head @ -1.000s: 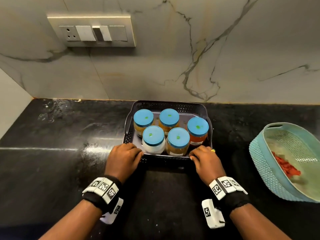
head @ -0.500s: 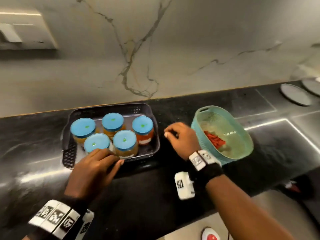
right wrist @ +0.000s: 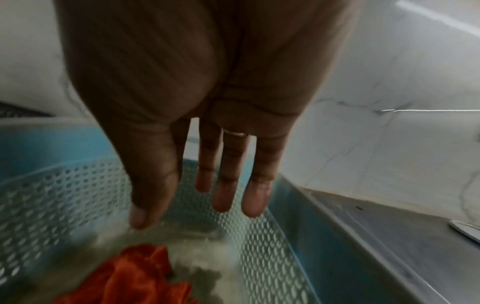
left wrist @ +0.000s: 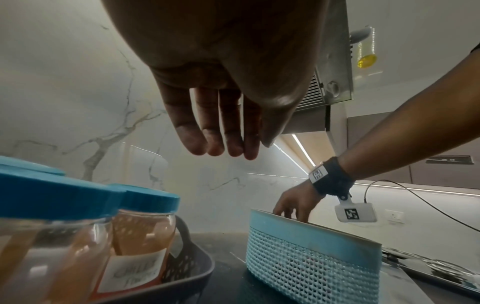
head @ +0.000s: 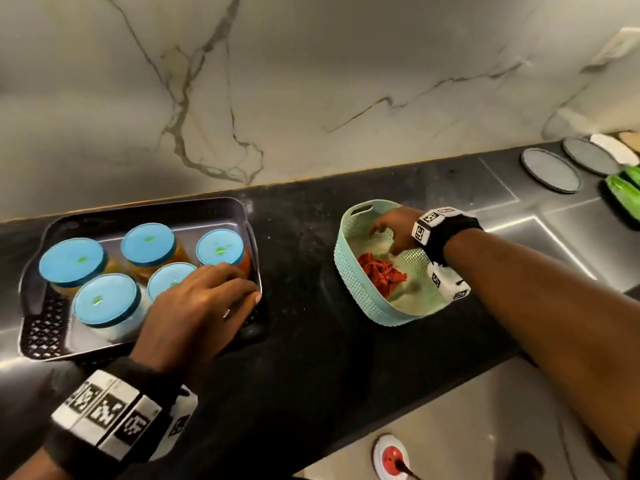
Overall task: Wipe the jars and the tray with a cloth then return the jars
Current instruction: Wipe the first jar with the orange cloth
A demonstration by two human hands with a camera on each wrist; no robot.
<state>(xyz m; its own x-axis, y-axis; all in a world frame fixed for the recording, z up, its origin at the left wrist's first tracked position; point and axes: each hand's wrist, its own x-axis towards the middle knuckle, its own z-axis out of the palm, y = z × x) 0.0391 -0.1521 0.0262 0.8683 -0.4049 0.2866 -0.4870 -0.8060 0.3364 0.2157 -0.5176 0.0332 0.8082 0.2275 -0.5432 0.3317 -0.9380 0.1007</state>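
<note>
Several blue-lidded jars (head: 71, 261) (left wrist: 141, 226) stand in a dark perforated tray (head: 45, 334) (left wrist: 187, 267) on the black counter. My left hand (head: 204, 299) (left wrist: 221, 131) hovers over the tray's front right corner, fingers straight, holding nothing. A red cloth (head: 381, 277) (right wrist: 135, 275) lies in a light blue basket (head: 360, 289) (left wrist: 311, 265) (right wrist: 52, 185) to the right, beside a pale cloth (head: 415, 296). My right hand (head: 394, 230) (right wrist: 207, 185) (left wrist: 293, 203) reaches into the basket above the cloths, fingers extended and empty.
A marble wall backs the counter. Grey round plates (head: 550, 169) and a green item (head: 623, 192) lie at the far right. A red and white round object (head: 391, 459) sits on the floor below the counter edge.
My right hand left the tray's front edge, moved right and went into the basket. My left hand shifted along the tray front to its right corner. The view swung right.
</note>
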